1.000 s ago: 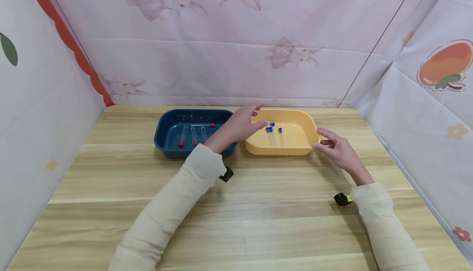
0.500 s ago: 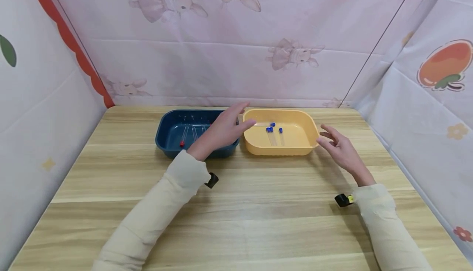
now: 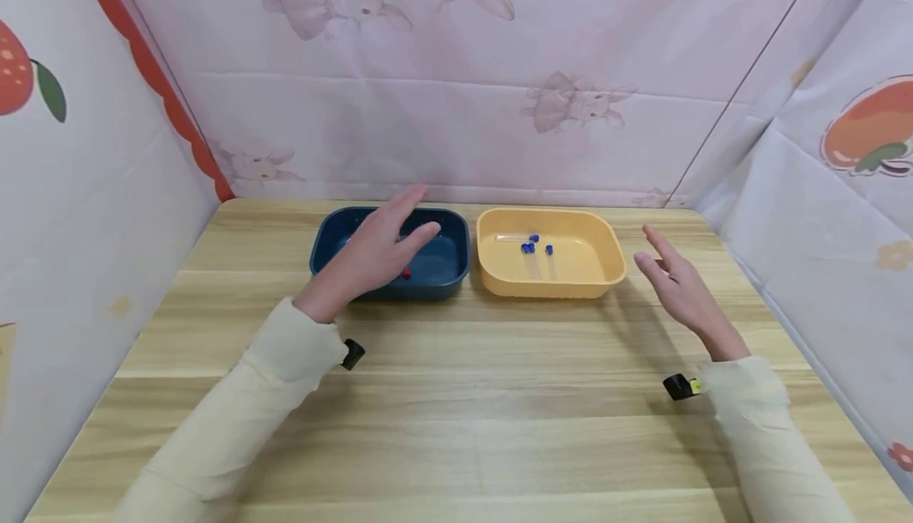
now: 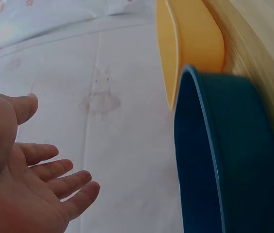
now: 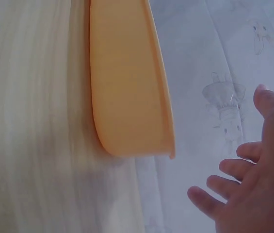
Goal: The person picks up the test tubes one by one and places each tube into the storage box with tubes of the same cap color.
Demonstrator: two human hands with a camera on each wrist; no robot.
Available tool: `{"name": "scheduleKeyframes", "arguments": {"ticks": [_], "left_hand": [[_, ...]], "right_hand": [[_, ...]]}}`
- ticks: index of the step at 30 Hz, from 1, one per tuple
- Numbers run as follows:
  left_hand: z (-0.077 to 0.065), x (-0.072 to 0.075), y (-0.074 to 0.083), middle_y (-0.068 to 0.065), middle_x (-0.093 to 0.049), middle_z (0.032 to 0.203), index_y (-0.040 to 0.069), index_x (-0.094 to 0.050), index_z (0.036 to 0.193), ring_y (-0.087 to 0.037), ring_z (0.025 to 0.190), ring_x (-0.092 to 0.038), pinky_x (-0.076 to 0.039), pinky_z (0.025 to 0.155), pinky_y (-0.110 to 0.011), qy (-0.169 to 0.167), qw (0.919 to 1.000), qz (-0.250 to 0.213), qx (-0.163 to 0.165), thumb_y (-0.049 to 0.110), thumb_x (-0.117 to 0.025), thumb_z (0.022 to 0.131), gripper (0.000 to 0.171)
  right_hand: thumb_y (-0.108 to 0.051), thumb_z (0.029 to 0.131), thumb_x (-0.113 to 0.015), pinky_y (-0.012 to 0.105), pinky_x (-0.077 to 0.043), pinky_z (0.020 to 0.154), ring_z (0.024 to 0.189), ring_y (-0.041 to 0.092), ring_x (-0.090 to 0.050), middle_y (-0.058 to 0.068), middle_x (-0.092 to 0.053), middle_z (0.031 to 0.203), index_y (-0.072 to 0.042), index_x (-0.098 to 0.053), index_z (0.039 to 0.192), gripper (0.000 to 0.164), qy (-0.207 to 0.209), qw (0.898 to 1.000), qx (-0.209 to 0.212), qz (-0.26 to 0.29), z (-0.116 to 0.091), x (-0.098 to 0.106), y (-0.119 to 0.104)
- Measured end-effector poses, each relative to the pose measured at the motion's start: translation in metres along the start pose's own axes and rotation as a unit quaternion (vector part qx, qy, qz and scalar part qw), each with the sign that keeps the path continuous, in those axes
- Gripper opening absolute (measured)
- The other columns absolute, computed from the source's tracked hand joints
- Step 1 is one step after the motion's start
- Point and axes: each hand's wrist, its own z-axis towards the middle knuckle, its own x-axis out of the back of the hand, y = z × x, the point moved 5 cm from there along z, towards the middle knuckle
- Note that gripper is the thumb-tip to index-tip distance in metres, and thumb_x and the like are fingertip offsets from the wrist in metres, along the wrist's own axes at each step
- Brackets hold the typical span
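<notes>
My left hand (image 3: 374, 247) hovers over the left part of the dark blue tray (image 3: 445, 289), fingers spread and holding nothing. It hides most of the red-capped tubes inside; one red cap (image 3: 406, 273) shows beneath the thumb side. To the right of that tray stands the yellow tray (image 3: 549, 289), with several clear tubes with blue caps (image 3: 531, 248) lying on its floor. Just off the yellow tray's right end, my right hand (image 3: 681, 285) is held in the air with relaxed fingers and nothing in them. Both wrist views show bare palms, apart from the trays.
Both trays stand side by side near the back edge of the wooden table (image 3: 464, 412). A printed cloth wall (image 3: 456, 135) rises right behind them, with more cloth walls at left and right. A small black camera (image 3: 353, 354) sits at the left wrist.
My left hand has moved left from the yellow tray's edge to over the blue tray. The right hand has come off the yellow tray's right rim and shifted slightly right.
</notes>
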Motion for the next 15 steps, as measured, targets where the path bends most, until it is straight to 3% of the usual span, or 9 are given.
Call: {"name": "scheduleKeyframes", "arguments": {"ticks": [3, 5, 10, 15], "left_hand": [[-0.011, 0.012, -0.008, -0.005, -0.013, 0.172, 0.012, -0.017, 0.166, -0.025, 0.158, -0.013, -0.018, 0.125, -0.051, 0.004, 0.9998, 0.019, -0.004, 0.045, -0.047, 0.110, 0.071], [-0.019, 0.019, -0.014, -0.006, -0.009, 0.173, 0.012, -0.015, 0.166, -0.027, 0.158, -0.011, -0.017, 0.125, -0.054, 0.007, 0.9996, 0.028, 0.001, 0.043, -0.047, 0.110, 0.071], [-0.037, 0.036, -0.024, -0.004, -0.002, 0.174, 0.011, -0.014, 0.167, -0.027, 0.159, -0.005, -0.014, 0.125, -0.055, 0.019, 0.9972, 0.072, 0.008, 0.044, -0.044, 0.111, 0.071], [-0.056, 0.050, -0.038, -0.009, -0.001, 0.174, 0.005, -0.014, 0.165, -0.028, 0.159, 0.003, -0.010, 0.125, -0.056, 0.032, 0.9899, 0.138, 0.007, 0.042, -0.042, 0.112, 0.071]], "right_hand": [[-0.035, 0.114, -0.038, 0.075, -0.032, 0.107, 0.137, 0.060, -0.037, 0.017, -0.015, 0.171, -0.013, -0.012, 0.167, 0.064, 0.000, 1.000, 0.004, -0.019, -0.002, 0.003, -0.003], [-0.034, 0.114, -0.038, 0.075, -0.025, 0.112, 0.143, 0.059, -0.028, 0.016, -0.012, 0.171, -0.013, -0.012, 0.167, 0.063, -0.002, 1.000, 0.012, -0.026, -0.003, 0.005, -0.004], [-0.028, 0.113, -0.041, 0.063, -0.007, 0.123, 0.155, 0.045, -0.008, 0.018, -0.009, 0.171, -0.008, -0.015, 0.166, 0.062, 0.003, 0.998, 0.049, -0.049, -0.007, 0.008, -0.006], [-0.025, 0.112, -0.044, 0.053, -0.004, 0.126, 0.157, 0.039, -0.006, 0.022, -0.013, 0.170, 0.000, -0.020, 0.163, 0.062, 0.010, 0.992, 0.091, -0.088, -0.013, 0.012, -0.008]]}}
